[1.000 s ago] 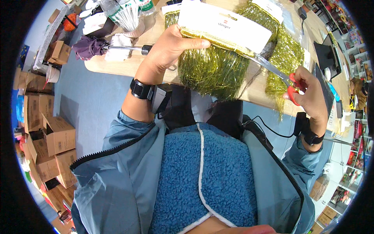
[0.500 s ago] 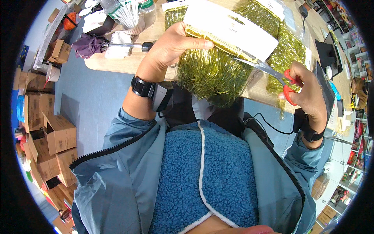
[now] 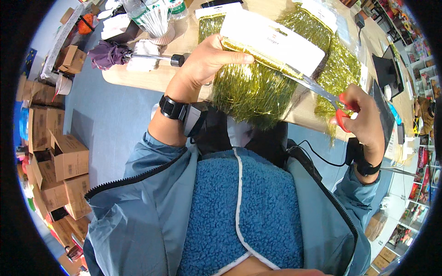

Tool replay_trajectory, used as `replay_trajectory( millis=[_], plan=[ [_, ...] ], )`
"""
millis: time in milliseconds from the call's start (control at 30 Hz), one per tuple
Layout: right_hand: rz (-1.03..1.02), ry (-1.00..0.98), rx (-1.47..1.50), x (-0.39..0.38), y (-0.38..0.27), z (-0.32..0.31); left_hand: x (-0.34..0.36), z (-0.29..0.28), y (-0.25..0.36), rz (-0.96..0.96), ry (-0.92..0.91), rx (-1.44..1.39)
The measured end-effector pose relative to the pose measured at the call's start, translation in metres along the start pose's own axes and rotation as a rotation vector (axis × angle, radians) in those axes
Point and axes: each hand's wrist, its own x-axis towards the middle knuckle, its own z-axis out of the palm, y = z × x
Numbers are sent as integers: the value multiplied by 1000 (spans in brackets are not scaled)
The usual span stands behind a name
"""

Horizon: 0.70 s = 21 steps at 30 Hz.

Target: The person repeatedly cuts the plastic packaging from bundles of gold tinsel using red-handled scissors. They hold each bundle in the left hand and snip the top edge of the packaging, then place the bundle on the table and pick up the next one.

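Note:
My left hand (image 3: 214, 57) pinches a bundle of gold-green tinsel fringe (image 3: 253, 92) at its top band, thumb in front. A white header card (image 3: 276, 39) with a hang slot rises above the band, and the strands hang past the table edge. My right hand (image 3: 363, 110) is closed round the red handles of a pair of scissors (image 3: 322, 90). The blades reach left to the right end of the band, just below the card; whether they touch strands I cannot tell. Behind the card lie more carded tinsel fringes (image 3: 343, 69).
On the wooden table (image 3: 124, 78), a folded purple umbrella (image 3: 108, 55), a white cloth (image 3: 143, 53) and a cup of white sticks (image 3: 156, 25) lie to the left. A dark tablet-like screen (image 3: 386, 69) stands right. Cardboard boxes (image 3: 69, 156) are stacked at far left.
The scissor blades have swung closer together at the right end of the band. The card and fringe have shifted slightly within the view.

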Motion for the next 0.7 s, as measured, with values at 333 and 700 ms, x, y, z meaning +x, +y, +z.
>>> replay_trajectory(
  millis=[333,700],
  plan=[
    [-25,-16,26,-2,0,-9,0,-4,-4,-57,-3,-102],
    [-52,-21,78,7,4,0,2,-1,-6,-127,-52,-107]
  ],
)
